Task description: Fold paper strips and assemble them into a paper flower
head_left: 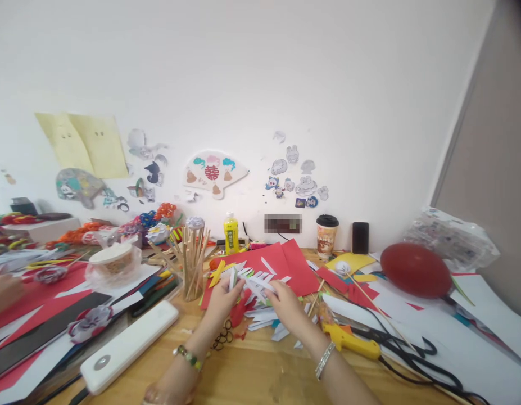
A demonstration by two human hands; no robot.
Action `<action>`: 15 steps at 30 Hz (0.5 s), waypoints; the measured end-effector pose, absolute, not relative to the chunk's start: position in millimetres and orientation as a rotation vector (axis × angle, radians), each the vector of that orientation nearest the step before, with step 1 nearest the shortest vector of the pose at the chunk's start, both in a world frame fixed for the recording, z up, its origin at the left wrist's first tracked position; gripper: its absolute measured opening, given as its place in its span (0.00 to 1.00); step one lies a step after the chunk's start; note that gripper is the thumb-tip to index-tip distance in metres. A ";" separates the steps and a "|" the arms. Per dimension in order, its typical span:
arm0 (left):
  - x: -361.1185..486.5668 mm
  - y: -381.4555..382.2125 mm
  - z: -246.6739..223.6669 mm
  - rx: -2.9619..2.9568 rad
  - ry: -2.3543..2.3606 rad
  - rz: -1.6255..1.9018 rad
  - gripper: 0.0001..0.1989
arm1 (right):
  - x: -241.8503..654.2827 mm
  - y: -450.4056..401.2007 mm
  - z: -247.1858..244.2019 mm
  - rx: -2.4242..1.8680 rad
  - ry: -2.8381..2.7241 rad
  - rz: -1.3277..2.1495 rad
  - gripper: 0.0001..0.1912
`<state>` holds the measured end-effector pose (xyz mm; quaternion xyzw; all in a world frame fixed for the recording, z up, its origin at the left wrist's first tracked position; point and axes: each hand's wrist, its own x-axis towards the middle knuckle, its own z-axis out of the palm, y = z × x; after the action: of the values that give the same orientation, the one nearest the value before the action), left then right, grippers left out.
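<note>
My left hand (223,299) is closed on a small folded paper piece (233,278), white with some green at its edge. Between the fingertips of my right hand (288,306) is a white paper strip (262,283), pointing toward the left hand. The two hands are close together but apart, over a heap of cut paper strips (262,325), mostly white. Red paper sheets (297,264) lie just behind them. A few yellow strips (217,273) rest left of my fingers. Small dark rings (222,336) lie beside my left wrist.
A yellow glue gun (353,342) and black-handled scissors (382,334) lie right, near a red balloon (416,270). Wooden sticks (193,261) stand upright at left, near a white oblong device (129,346). A yellow bottle (231,233) and lidded cup (326,236) stand behind. Another person's hand (5,292) shows far left.
</note>
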<state>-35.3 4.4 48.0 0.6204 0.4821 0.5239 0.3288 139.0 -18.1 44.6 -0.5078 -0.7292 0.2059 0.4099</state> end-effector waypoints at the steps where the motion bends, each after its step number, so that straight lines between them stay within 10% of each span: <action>1: -34.8 3.8 48.3 1.622 1.243 1.372 0.20 | 137.9 -17.7 43.8 -1.241 -1.836 0.503 0.11; 15: -46.4 6.7 52.1 1.646 1.469 1.412 0.16 | 138.7 -20.8 39.7 -1.378 -1.840 0.163 0.15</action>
<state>-46.4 6.7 52.1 0.6069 0.5419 0.5208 0.2582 138.7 -20.8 39.7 -0.5463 -0.7294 0.0646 0.4066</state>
